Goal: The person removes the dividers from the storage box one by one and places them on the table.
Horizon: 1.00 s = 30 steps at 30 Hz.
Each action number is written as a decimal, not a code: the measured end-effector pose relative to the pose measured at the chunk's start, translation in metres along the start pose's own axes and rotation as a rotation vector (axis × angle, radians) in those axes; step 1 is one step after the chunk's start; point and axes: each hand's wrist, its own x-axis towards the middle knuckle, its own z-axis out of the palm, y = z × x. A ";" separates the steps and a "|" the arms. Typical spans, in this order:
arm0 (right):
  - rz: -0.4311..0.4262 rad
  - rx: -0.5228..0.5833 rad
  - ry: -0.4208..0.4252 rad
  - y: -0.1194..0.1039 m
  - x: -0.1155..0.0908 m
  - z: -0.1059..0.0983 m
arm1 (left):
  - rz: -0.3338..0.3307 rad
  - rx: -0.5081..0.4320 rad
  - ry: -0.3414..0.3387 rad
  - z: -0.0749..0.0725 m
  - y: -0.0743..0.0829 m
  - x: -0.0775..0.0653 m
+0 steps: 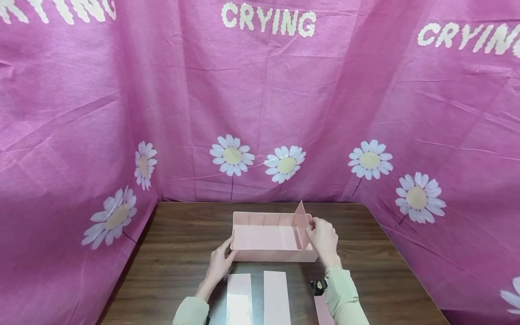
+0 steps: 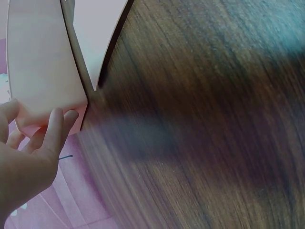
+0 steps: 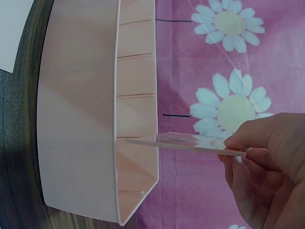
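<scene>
A pale pink open-topped box [image 1: 274,256] with slotted inner walls sits lengthwise across the wooden table. My left hand [image 1: 219,262] grips its left end, thumb by the front corner and fingers around the side, as the left wrist view shows too. With thumb and fingers, my right hand [image 3: 267,164] pinches the edge of a thin pink divider [image 3: 190,144]. In the head view the divider stands tilted in the right part of the box, its top corner above the back rim. The right wrist view shows its far end near the grooves in the wall.
Two flat pink dividers [image 1: 277,295] lie side by side on the table [image 1: 178,243] in front of the box. Another pink piece [image 1: 322,309] lies partly under my right sleeve [image 1: 345,293]. A pink curtain [image 1: 260,104] with daisies encloses the table's back and sides.
</scene>
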 end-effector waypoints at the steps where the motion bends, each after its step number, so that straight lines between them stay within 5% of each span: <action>1: -0.001 0.002 -0.003 0.000 -0.001 -0.001 | 0.000 0.009 0.005 0.000 0.000 0.000; 30: 0.069 0.017 0.029 0.019 -0.027 -0.040 | -0.045 0.091 -0.027 -0.007 0.007 0.001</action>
